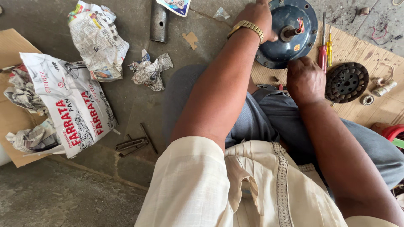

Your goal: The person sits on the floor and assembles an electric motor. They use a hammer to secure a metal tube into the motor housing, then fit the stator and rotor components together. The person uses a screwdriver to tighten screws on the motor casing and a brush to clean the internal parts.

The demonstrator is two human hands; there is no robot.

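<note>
Both hands grip the blue round motor housing [286, 38] on the floor, left hand [257, 19] on its far rim, right hand [305, 80] clenched at its near edge.

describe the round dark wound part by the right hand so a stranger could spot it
Start at the sheet of cardboard on the person's right. The wound core lies on it, just outside the right hand. Unlike the smooth blue dish-shaped housing nearby, it is flat, dark and ringed with brownish windings.

The floor [63, 197] is rough grey concrete, dusty and stained. A flat brown cardboard sheet [362, 46] lies on it at the right. Another cardboard piece [10, 46] lies at the left. Daylight is soft.
</note>
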